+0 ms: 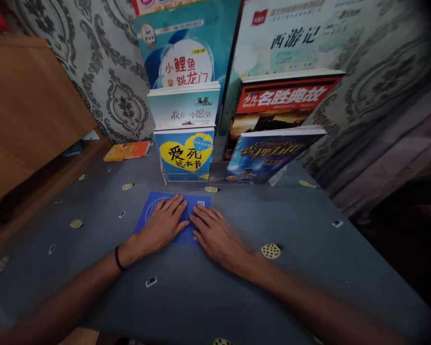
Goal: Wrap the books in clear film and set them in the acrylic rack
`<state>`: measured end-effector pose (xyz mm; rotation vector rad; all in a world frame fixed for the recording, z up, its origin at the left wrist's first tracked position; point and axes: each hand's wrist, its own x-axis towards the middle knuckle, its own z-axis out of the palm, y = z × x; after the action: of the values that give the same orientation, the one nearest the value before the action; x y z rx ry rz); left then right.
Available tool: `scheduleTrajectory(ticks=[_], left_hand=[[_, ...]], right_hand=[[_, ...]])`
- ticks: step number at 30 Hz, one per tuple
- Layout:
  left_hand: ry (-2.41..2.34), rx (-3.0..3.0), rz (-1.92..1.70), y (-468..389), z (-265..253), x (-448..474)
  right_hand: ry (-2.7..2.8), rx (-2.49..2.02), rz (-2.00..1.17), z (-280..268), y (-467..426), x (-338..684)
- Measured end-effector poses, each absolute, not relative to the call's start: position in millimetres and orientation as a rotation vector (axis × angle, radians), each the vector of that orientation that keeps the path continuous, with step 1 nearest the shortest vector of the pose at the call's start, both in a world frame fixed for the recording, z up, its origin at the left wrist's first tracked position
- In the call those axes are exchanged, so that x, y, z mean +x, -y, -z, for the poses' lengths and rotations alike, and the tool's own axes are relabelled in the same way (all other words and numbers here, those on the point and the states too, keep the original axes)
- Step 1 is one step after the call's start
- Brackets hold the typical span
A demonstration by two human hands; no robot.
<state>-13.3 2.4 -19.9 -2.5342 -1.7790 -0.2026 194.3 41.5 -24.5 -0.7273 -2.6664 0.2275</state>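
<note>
A flat blue booklet or card [141, 221] with a white circle line and a small printed code lies on the table in front of the books. My left hand [165, 223] rests palm down on its left and middle part, fingers stretched out. On its right side my right hand [215, 232] also lies flat, fingers extended, partly on the blue sheet and partly on the cloth. The two hands nearly meet at the thumbs and cover much of the sheet. A dark band [119, 258] circles my left wrist.
A clear rack [219, 173] holds upright books in two columns behind the hands, including a yellow-heart book [186, 155] and a dark blue book [269, 155]. An orange book [127, 151] lies back left. The blue patterned tablecloth [104, 215] adjoins a wooden cabinet [32, 105].
</note>
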Motion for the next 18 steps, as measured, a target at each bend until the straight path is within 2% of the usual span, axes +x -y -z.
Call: scheduleTrajectory(ticks=[18], left_hand=[[2.011,-2.148,-0.235,2.7,-12.0,-12.9]], right_hand=[[2.687,-0.732,-0.153,25.0,-42.5,194.2]])
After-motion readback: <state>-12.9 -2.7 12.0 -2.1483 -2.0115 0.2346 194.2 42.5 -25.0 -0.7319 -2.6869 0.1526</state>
